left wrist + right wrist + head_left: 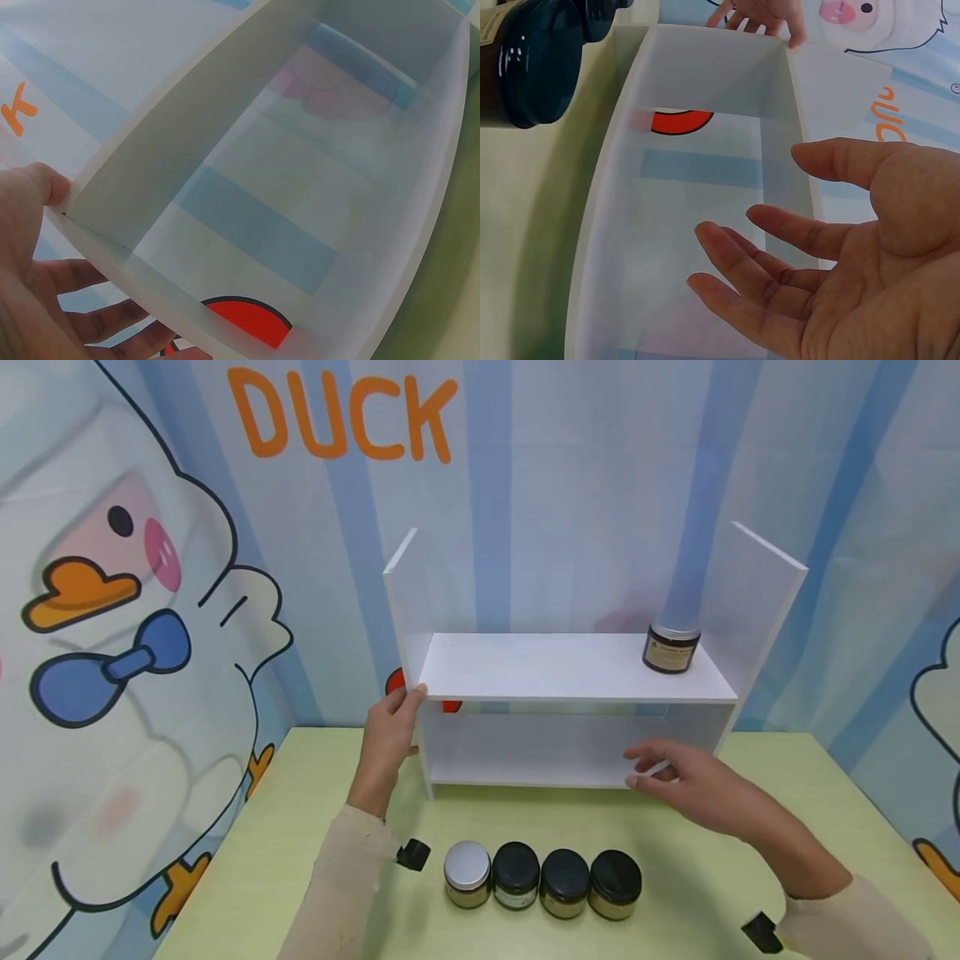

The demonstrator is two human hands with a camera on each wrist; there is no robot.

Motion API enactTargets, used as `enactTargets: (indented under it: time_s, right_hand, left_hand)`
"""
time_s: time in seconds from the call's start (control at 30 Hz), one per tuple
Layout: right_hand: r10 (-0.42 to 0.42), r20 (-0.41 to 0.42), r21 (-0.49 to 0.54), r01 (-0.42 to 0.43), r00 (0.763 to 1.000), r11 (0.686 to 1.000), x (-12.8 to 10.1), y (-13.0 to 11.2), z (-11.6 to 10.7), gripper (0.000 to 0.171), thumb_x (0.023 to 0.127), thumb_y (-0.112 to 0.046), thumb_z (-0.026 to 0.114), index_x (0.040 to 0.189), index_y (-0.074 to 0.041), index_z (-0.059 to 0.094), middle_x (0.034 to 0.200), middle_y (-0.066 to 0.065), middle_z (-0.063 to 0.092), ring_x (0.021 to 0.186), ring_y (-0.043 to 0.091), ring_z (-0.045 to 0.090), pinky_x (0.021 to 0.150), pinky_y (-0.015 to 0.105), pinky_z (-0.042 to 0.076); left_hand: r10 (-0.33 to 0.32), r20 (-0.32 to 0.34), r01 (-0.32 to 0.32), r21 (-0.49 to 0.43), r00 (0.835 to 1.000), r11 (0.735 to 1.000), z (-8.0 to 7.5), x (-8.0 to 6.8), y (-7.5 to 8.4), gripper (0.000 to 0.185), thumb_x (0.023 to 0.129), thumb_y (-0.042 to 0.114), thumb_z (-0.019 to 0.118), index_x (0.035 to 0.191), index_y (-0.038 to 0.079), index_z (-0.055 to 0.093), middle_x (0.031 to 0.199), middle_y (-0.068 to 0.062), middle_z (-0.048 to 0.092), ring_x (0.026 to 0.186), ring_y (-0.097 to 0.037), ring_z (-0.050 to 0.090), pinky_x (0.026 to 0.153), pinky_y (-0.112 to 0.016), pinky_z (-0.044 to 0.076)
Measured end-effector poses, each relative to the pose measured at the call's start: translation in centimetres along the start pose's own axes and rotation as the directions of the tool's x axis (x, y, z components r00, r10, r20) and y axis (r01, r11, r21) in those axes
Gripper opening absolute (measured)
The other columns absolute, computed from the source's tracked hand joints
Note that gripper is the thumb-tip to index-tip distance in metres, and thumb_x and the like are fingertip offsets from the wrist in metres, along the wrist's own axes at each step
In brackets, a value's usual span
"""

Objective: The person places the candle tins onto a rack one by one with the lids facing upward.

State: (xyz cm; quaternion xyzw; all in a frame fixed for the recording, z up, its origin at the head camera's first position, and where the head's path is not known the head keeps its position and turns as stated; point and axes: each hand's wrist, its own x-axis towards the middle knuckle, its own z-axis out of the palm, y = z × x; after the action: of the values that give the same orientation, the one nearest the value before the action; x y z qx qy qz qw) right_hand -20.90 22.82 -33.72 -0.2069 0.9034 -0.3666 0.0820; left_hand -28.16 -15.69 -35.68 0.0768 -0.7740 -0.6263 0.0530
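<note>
A white two-level shelf [562, 668] stands at the back of a pale green table [285, 827]. My left hand [401, 714] grips its left side panel, thumb on the front edge and fingers behind; the left wrist view shows the left hand [45, 247] pinching the shelf [247, 112]. My right hand [663, 768] hovers open and holds nothing, just in front of the right end of the lower level. In the right wrist view the right hand [780, 255] is palm up before the lower level [697, 195]. A dark jar [671, 647] stands on the upper board at the right.
Several small jars stand in a row near the table's front edge: a silver-lidded jar [467, 872] and three black-lidded jars [564, 881]. A cartoon duck backdrop [135, 610] hangs behind and to the left. A black-lidded jar [525, 64] shows at the right wrist view's top left.
</note>
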Motion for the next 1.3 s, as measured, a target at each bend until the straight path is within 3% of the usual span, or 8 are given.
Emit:
enactTargets:
  time_s: [0.27,0.53,0.83,1.3]
  right_hand:
    - [0.008,0.052,0.061,-0.011,0.999,0.998,0.0,1.0,1.3,0.043,0.103,-0.025,0.061,0.136,0.001,0.056,0.13,0.021,0.059,0.11,0.03,0.064,0.082,0.039,0.056]
    - [0.052,0.089,0.068,-0.059,0.995,0.996,-0.2,1.6,2.9,0.043,0.1,-0.029,0.065,0.133,-0.002,0.06,0.123,0.013,0.062,0.108,0.027,0.064,0.08,0.037,0.056]
    - [0.009,0.171,0.083,-0.023,0.985,0.996,-0.5,2.4,4.3,0.046,0.1,-0.03,0.066,0.135,-0.001,0.059,0.129,0.018,0.062,0.111,0.029,0.065,0.086,0.038,0.056]
    - [-0.009,0.182,0.084,-0.006,0.983,0.996,-1.4,3.4,5.8,0.044,0.097,-0.034,0.069,0.13,-0.005,0.062,0.13,0.018,0.061,0.114,0.036,0.062,0.085,0.034,0.055]
  left_hand:
    - [0.008,-0.001,-0.008,-0.001,1.0,1.0,0.0,-0.1,0.1,0.071,0.097,0.062,0.053,0.154,0.019,0.046,0.154,-0.004,0.046,0.138,-0.029,0.044,0.095,-0.056,0.054]
    - [0.01,0.002,-0.01,0.0,1.0,1.0,0.0,-0.1,0.0,0.071,0.098,0.062,0.053,0.154,0.019,0.045,0.154,-0.004,0.046,0.137,-0.029,0.044,0.095,-0.056,0.054]
    - [0.017,-0.001,-0.017,-0.004,1.0,1.0,0.0,0.0,-0.1,0.07,0.098,0.062,0.053,0.153,0.02,0.047,0.154,-0.004,0.047,0.137,-0.028,0.045,0.094,-0.056,0.054]
    - [0.014,0.0,-0.014,-0.001,1.0,1.0,0.0,-0.1,0.0,0.071,0.098,0.063,0.052,0.154,0.019,0.045,0.155,-0.004,0.045,0.138,-0.029,0.044,0.095,-0.056,0.054]
